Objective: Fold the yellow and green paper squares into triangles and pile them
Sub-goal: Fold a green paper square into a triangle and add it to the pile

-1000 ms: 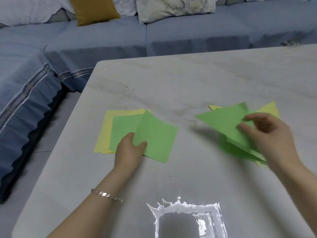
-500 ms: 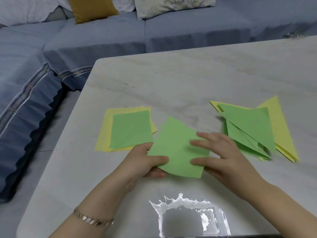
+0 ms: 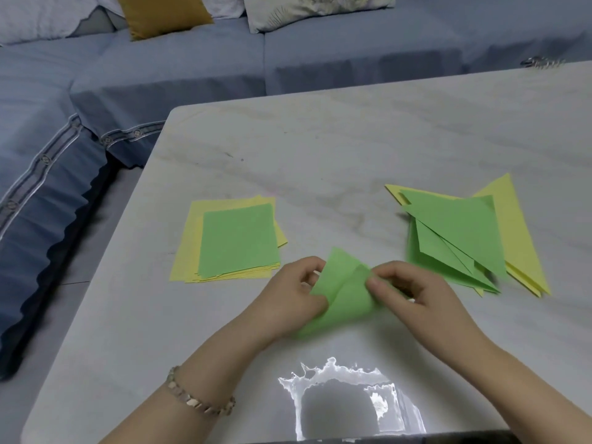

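A green paper square [image 3: 344,293] is bent upward in the middle of the table, half folded over itself. My left hand [image 3: 290,293] pinches its left side and my right hand [image 3: 413,290] pinches its right corner, the two corners nearly meeting. To the left lies a stack of flat squares [image 3: 237,238], green on top of yellow. To the right lies a pile of folded triangles [image 3: 461,238], green ones over yellow ones.
The pale marble table [image 3: 320,149] has its left edge and rounded far corner near a blue sofa [image 3: 192,75] with cushions. A bright light reflection [image 3: 346,402] shines on the table near me. A small metal object [image 3: 541,63] lies at the far right edge.
My right hand dropped a green triangle on the right pile and came to the centre. My left hand drew a green square off the stack; both hands now bend it into a fold.
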Demonstrator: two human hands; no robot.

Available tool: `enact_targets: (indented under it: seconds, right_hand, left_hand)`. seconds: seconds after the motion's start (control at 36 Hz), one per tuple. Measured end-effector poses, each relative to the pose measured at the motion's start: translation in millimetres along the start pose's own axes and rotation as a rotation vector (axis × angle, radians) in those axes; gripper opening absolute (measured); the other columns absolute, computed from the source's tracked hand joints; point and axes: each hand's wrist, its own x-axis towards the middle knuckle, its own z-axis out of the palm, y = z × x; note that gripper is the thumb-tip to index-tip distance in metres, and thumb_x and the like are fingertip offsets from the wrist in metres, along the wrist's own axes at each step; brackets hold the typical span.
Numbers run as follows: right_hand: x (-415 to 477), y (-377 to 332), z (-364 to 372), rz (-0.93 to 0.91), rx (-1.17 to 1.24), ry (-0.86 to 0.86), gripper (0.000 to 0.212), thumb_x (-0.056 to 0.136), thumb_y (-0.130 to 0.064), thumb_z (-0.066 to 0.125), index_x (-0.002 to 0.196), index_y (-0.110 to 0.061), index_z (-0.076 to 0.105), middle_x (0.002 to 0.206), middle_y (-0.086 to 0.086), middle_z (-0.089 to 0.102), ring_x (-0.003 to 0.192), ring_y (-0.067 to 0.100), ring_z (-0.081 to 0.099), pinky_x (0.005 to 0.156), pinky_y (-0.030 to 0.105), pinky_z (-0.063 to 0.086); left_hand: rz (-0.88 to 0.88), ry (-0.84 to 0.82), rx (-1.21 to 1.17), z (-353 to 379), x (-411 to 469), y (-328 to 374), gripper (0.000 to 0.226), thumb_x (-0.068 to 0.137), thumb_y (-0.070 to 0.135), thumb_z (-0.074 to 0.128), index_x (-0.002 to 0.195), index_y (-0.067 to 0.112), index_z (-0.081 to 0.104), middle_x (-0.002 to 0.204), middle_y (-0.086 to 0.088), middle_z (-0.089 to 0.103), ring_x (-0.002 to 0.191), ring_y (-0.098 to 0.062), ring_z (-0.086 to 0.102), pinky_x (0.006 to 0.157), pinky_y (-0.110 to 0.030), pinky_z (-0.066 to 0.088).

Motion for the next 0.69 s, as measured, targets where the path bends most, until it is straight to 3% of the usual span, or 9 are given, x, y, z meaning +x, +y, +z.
enact_targets:
  seconds: [0.08,0.17,0.22,0.31,0.47,0.69]
  right_hand:
    - [0.6,2.7,3.6,0.085,0.035,0.082,0.018,0.081,-0.018,0.066,0.066,-0.028,0.065,0.088,-0.015,0.062,0.084,-0.003,0.055,0.07,0.01,0.037]
    - [-0.6,1.9,6.5,0.113,0.02,0.088,0.018,0.078,-0.021,0.07,0.064,-0.031,0.068,0.105,-0.024,0.059,0.101,-0.012,0.049,0.077,-0.001,0.031]
    - [-0.7,-0.4,7.1,0.118,0.076,0.071,0.017,0.076,-0.017,0.071,0.063,-0.028,0.07,0.093,-0.022,0.067,0.093,-0.011,0.056,0.079,0.004,0.036]
    - [-1.4,-4.5,6.9,0.103,0.116,0.057,0.015,0.076,-0.011,0.072,0.064,-0.021,0.071,0.078,-0.014,0.071,0.078,-0.003,0.063,0.074,0.009,0.042]
    - [-4.7,-9.9,6.7,0.043,0.117,0.086,0.016,0.072,-0.002,0.074,0.064,-0.016,0.072,0.077,-0.011,0.07,0.075,0.0,0.063,0.072,0.006,0.041]
    - [-7.8,-8.6,8.9,0.061,0.111,0.09,0.024,0.069,0.0,0.076,0.06,-0.022,0.072,0.076,-0.011,0.069,0.073,0.002,0.064,0.071,0.01,0.045]
  left_hand:
    - [0.001,0.012,-0.033,6.2,-6.6,-0.6,0.027,0.082,-0.004,0.05,0.075,0.02,0.061,0.069,0.005,0.056,0.056,-0.009,0.049,0.049,-0.014,0.036]
    - [-0.037,-0.029,-0.073,10.4,-12.7,-2.0,0.023,0.085,0.002,0.052,0.071,0.019,0.06,0.052,0.013,0.054,0.044,-0.002,0.046,0.044,-0.011,0.034]
    - [-0.045,-0.054,-0.086,13.7,-15.5,-1.6,0.02,0.086,0.011,0.058,0.068,0.02,0.059,0.05,0.012,0.054,0.045,-0.004,0.046,0.049,-0.014,0.036]
    - [0.003,-0.017,-0.11,16.7,-15.4,-2.5,0.015,0.075,0.029,0.061,0.064,0.02,0.066,0.066,0.0,0.064,0.062,-0.012,0.053,0.066,-0.027,0.043]
    - [0.029,0.101,-0.176,16.9,-17.4,-0.5,0.013,0.071,0.027,0.074,0.076,0.015,0.073,0.071,-0.008,0.073,0.07,-0.019,0.068,0.072,-0.04,0.054]
    - [0.067,0.172,-0.13,21.2,-25.5,3.7,0.008,0.08,0.025,0.071,0.072,0.022,0.073,0.059,0.006,0.069,0.057,-0.003,0.062,0.061,-0.023,0.048]
